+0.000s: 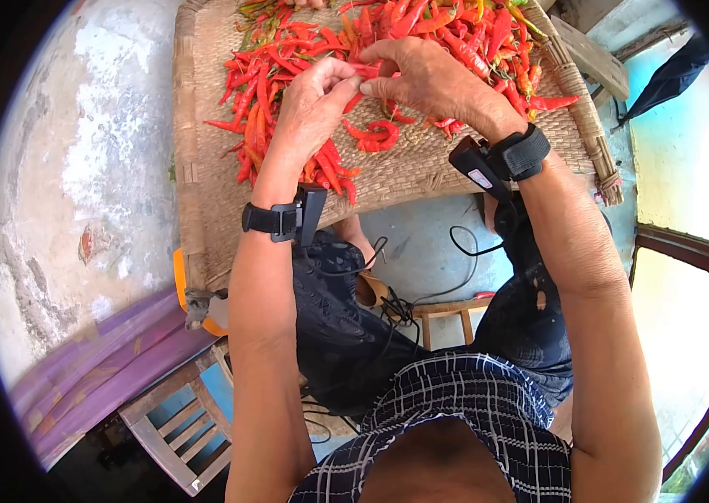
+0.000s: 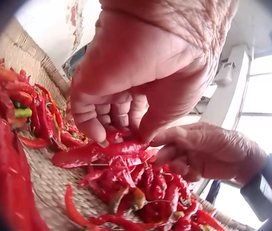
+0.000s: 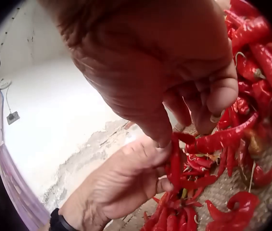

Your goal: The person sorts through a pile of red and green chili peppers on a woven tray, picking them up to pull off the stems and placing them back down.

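Both hands meet over a woven tray [image 1: 421, 168] strewn with red chilies [image 1: 463, 38]. My left hand [image 1: 344, 81] pinches one red chili [image 1: 364, 70] between thumb and curled fingers, and my right hand [image 1: 373, 82] pinches the same chili from the other side. In the left wrist view the left hand [image 2: 121, 137] holds the chili [image 2: 95, 154] just above the heap, with the right hand [image 2: 208, 154] beside it. In the right wrist view the right hand [image 3: 193, 127] grips a chili [image 3: 220, 138] and the left hand [image 3: 121, 185] holds its other part [image 3: 175, 166].
The tray rests across my knees, with a patchy plastered wall [image 1: 77, 168] to the left. Below it are a small wooden stool [image 1: 446, 314], loose black cables [image 1: 396, 306], a blue slatted wooden frame [image 1: 178, 419] and purple cloth [image 1: 94, 369]. A window frame [image 1: 690, 251] stands at the right.
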{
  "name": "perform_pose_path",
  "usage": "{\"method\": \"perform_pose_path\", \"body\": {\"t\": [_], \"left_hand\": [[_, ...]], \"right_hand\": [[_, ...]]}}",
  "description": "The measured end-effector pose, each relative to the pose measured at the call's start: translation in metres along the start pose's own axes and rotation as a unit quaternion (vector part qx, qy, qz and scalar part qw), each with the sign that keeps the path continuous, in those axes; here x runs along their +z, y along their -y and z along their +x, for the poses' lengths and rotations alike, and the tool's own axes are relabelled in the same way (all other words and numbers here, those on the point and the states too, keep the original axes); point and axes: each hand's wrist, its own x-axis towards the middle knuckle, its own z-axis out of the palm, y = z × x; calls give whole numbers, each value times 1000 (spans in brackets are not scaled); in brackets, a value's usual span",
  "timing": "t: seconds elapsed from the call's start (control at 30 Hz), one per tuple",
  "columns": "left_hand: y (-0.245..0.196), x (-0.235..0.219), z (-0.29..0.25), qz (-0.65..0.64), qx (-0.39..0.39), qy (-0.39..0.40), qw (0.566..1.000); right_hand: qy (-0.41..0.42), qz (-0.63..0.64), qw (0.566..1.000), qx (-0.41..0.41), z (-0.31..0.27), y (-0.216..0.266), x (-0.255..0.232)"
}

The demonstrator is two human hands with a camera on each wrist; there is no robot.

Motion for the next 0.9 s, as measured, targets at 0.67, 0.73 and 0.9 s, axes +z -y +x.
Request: {"method": "perform_pose_path", "body": {"t": [0.67, 0.73, 0.9], "left_hand": [[28, 29, -21, 448, 125, 82, 881], [26, 31, -18, 487, 69, 105, 864], [11, 14, -14, 375, 27, 106, 920]], "right_hand": [[-189, -56, 977, -84, 13, -6, -31], [-94, -16, 994, -47, 10, -1, -27], [5, -49, 997, -52, 0, 9, -15]]}}
